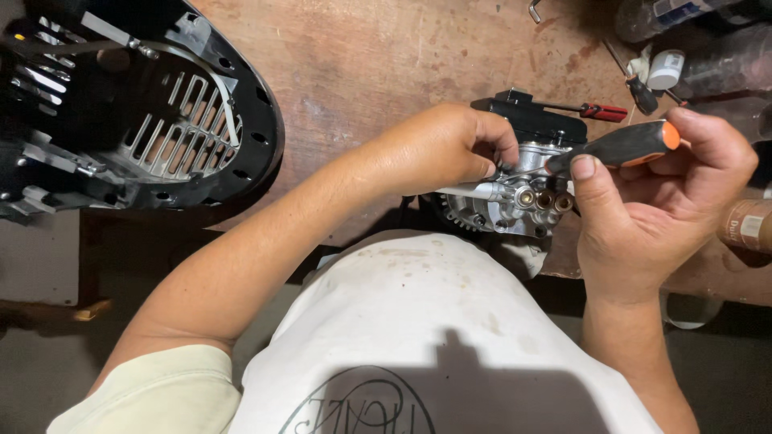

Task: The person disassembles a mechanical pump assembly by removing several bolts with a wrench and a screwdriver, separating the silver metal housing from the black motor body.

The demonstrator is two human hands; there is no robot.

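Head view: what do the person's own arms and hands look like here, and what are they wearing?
Both arms are bare from above the elbow down. The left hand and right hand have no gloves, rings or watch. A short, pale cream sleeve covers the left upper arm, part of a light, slightly stained shirt with a dark outline print. The fingernails are short.

Single head cam, looks steeply down, close over workbench (pixel 386 64) edge & own torso.

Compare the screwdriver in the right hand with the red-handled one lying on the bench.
The black-and-orange screwdriver is gripped in the right hand, its tip at the metal pump. The red-handled screwdriver lies loose on the wooden bench, untouched, and looks slimmer. Both handles have black parts.
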